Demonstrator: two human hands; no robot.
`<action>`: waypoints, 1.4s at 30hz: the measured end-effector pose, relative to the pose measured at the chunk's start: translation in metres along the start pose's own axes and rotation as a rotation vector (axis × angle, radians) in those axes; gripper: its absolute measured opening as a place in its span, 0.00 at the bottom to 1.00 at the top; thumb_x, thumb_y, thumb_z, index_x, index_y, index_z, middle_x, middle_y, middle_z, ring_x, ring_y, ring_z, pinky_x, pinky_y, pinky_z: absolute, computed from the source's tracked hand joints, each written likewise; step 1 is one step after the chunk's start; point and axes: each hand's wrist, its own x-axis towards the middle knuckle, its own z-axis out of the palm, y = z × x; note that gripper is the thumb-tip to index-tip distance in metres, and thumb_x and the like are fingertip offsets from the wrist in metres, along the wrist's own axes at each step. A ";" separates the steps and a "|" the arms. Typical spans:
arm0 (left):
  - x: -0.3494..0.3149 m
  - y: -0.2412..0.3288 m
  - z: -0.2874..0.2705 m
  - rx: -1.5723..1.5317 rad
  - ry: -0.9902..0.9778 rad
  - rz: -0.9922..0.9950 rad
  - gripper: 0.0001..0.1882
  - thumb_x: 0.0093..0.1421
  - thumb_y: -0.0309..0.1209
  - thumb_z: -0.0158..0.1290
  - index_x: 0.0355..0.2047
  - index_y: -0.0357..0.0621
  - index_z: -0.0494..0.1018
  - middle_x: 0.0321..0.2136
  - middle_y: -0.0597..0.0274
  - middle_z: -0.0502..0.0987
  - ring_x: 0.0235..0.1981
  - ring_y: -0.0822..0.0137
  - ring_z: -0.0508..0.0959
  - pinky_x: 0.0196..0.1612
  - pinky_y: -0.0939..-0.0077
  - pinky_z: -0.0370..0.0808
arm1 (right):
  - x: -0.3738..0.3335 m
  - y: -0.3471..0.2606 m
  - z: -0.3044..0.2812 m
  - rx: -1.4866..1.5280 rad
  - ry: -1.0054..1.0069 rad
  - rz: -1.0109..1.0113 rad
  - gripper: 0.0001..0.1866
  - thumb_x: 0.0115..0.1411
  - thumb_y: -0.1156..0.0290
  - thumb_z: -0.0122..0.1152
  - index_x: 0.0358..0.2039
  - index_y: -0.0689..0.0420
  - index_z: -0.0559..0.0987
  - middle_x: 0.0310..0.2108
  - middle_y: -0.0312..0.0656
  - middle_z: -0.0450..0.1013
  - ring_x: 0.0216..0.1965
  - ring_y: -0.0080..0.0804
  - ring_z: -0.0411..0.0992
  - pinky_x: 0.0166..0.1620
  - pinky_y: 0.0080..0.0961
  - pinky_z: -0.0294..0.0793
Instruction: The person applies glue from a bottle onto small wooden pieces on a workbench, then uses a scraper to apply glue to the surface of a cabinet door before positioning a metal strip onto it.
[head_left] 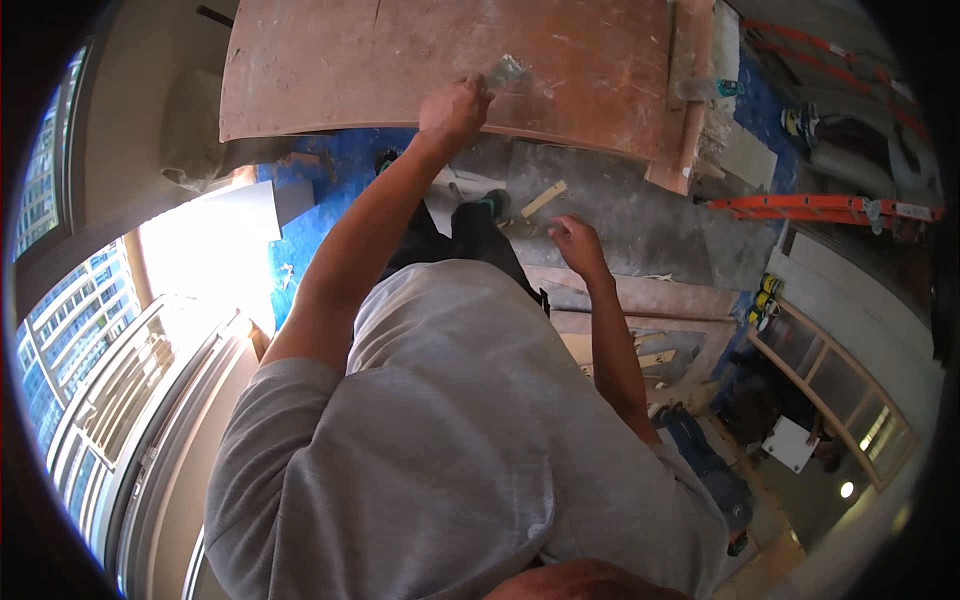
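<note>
My left hand [457,108] reaches forward over a reddish-brown wooden board [350,75] with pale scuffs and dust. Its fingers are closed on a small, flat, greenish-grey thing [507,72], which touches or nearly touches the board top. Its kind is too blurred to make out; part of it is hidden in my grip. Lower and to the right, my right hand [578,245] hangs free in front of me. Those fingers are loosely curled, with a gap at the tips, and nothing shows in them. A clear plastic bottle [698,89] with a teal cap lies toward the board's right end.
Orange ladder parts [790,207] lie at the right. A short wood strip [544,199] rests on the grey floor [640,215] by my feet. Boards are stacked behind my right arm. A window [90,330] is at the left, and a framed panel [835,385] leans at the right.
</note>
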 end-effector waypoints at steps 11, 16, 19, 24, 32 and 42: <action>-0.040 -0.068 -0.038 0.139 -0.057 0.039 0.16 0.66 0.41 0.51 0.52 0.57 0.76 0.42 0.53 0.79 0.38 0.44 0.81 0.39 0.52 0.78 | -0.047 0.101 0.040 -0.039 -0.084 0.220 0.15 0.58 0.67 0.67 0.44 0.62 0.82 0.43 0.51 0.79 0.40 0.43 0.80 0.45 0.35 0.78; 0.064 0.010 0.014 0.056 -0.011 0.084 0.17 0.67 0.44 0.49 0.53 0.57 0.75 0.40 0.51 0.81 0.41 0.44 0.81 0.40 0.50 0.77 | -0.034 0.083 0.001 0.020 0.000 0.274 0.16 0.59 0.67 0.66 0.45 0.61 0.81 0.42 0.50 0.80 0.39 0.40 0.81 0.45 0.33 0.78; 0.022 0.008 -0.029 0.014 0.096 0.143 0.16 0.66 0.41 0.52 0.51 0.56 0.77 0.36 0.51 0.81 0.40 0.45 0.81 0.40 0.52 0.78 | -0.035 0.087 -0.004 0.064 0.062 0.304 0.13 0.60 0.67 0.65 0.44 0.59 0.81 0.41 0.47 0.80 0.39 0.38 0.81 0.44 0.31 0.78; -0.078 -0.111 -0.069 0.110 0.078 -0.053 0.15 0.64 0.40 0.53 0.52 0.62 0.77 0.39 0.57 0.81 0.41 0.49 0.82 0.41 0.55 0.79 | -0.043 0.117 0.029 0.077 -0.026 0.288 0.11 0.60 0.68 0.65 0.41 0.59 0.81 0.39 0.46 0.80 0.39 0.37 0.80 0.45 0.30 0.78; 0.051 -0.016 0.004 -0.015 0.016 0.034 0.17 0.64 0.39 0.50 0.52 0.55 0.75 0.43 0.51 0.80 0.42 0.45 0.81 0.44 0.52 0.78 | 0.021 0.075 0.007 -0.041 -0.132 0.189 0.13 0.60 0.68 0.65 0.43 0.60 0.81 0.39 0.47 0.81 0.39 0.38 0.80 0.45 0.32 0.78; -0.120 -0.219 -0.122 0.057 0.257 -0.380 0.16 0.63 0.42 0.56 0.51 0.59 0.78 0.43 0.52 0.82 0.42 0.49 0.82 0.44 0.56 0.78 | 0.019 0.087 0.021 -0.023 -0.146 0.249 0.14 0.62 0.68 0.63 0.45 0.62 0.81 0.37 0.45 0.81 0.38 0.33 0.80 0.44 0.29 0.77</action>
